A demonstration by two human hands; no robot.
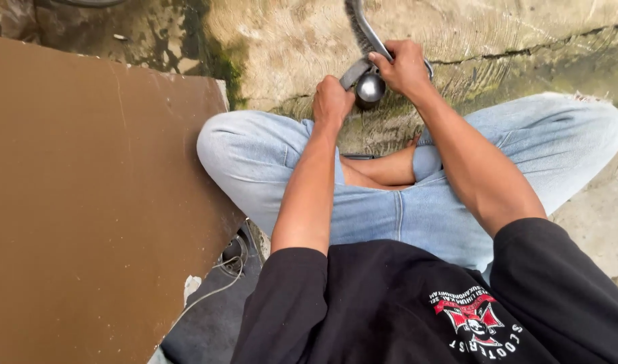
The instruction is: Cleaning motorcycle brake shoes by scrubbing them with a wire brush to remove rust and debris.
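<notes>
Both arms stretched forward over crossed legs; left hand [332, 101] fisted, right hand [406, 67] curled, grip closed.

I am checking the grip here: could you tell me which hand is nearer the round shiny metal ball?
Right. The right hand sits just above and beside the metal ball, gripping the curved bar; the left hand is slightly lower-left.

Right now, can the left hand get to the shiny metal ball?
Probably yes. The left hand is fisted right beside the ball, gripping a flat grey piece that runs up toward it. Nothing lies between them. The right hand holds the curved bar just above, leaving the ball's near side open.
</notes>
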